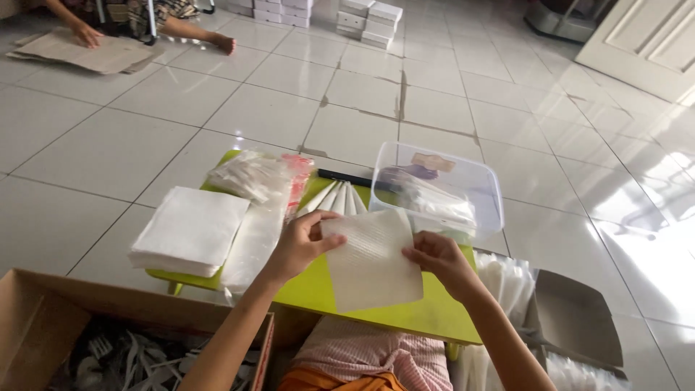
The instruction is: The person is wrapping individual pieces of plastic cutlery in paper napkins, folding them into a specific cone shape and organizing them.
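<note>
1. The person sits on the tiled floor at a low lime-green table (434, 315), with both hands raised over its near edge.
2. The left hand (298, 245) pinches the left edge of a white paper napkin (371, 261), thumb on top and fingers curled beneath.
3. The right hand (440, 258) grips the napkin's right edge the same way, so the sheet hangs spread between the two hands, just above the tabletop.
4. On the left end of the table lies a stack of white napkins (190, 230), squared up and untouched.
5. Just right of that stack, clear plastic bags (255, 210) lie in a loose heap, one with a red strip.
6. Behind the held napkin, several folded white pieces (339, 199) fan out, with a dark slim stick-like thing (349, 177) lying beyond them.
7. A clear plastic tub (463, 181) stands at the far right of the table, holding wrapped white items.
8. A cardboard box (43, 326) of white plastic forks sits near left.
9. Far left, another person's hand (87, 35) rests on flattened cardboard (79, 52).
10. Small white boxes (373, 20) are stacked far across the floor.
</note>
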